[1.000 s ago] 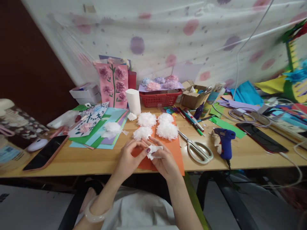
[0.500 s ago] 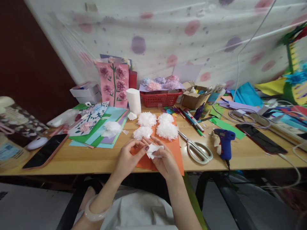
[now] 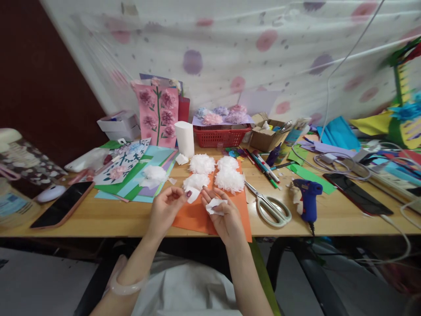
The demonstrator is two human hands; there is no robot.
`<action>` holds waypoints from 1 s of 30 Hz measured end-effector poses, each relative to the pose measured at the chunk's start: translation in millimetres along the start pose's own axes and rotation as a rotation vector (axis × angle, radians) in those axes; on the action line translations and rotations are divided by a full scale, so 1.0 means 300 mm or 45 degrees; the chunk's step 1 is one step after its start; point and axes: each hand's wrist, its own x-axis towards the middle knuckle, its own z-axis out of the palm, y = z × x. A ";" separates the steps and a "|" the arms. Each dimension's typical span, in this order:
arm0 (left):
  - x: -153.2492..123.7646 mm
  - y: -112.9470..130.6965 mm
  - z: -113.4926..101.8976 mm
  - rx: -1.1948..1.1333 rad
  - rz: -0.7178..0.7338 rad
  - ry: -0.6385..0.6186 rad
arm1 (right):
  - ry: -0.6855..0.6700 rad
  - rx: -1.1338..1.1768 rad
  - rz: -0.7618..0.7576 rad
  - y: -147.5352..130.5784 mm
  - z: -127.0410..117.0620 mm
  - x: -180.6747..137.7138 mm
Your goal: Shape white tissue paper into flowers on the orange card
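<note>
My left hand (image 3: 169,206) pinches a small white piece of tissue paper (image 3: 193,195) between thumb and fingertips. In my right hand (image 3: 226,219) lies a little stack of white tissue pieces (image 3: 215,206), pressed down by the thumb, the fingers stretched out beneath. Both hands are above orange paper (image 3: 194,219) at the table's front edge. Just beyond them sit several fluffy white tissue flowers (image 3: 229,181) in two pairs. Another loose white tissue bunch (image 3: 154,176) rests on coloured paper sheets (image 3: 131,193) to the left.
Scissors (image 3: 271,208) and a blue glue gun (image 3: 308,199) lie on the right, with markers (image 3: 265,166) behind. A white paper roll (image 3: 184,138) and a red basket (image 3: 222,137) stand at the back. Phones (image 3: 62,205) lie at both sides.
My left hand has moved left, away from my right hand, with one tissue piece drawn off the stack. The right hand still holds the other pieces, now more in view.
</note>
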 end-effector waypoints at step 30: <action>-0.055 0.077 -0.017 0.250 0.479 -0.298 | -0.329 -0.581 0.205 -0.009 0.024 -0.063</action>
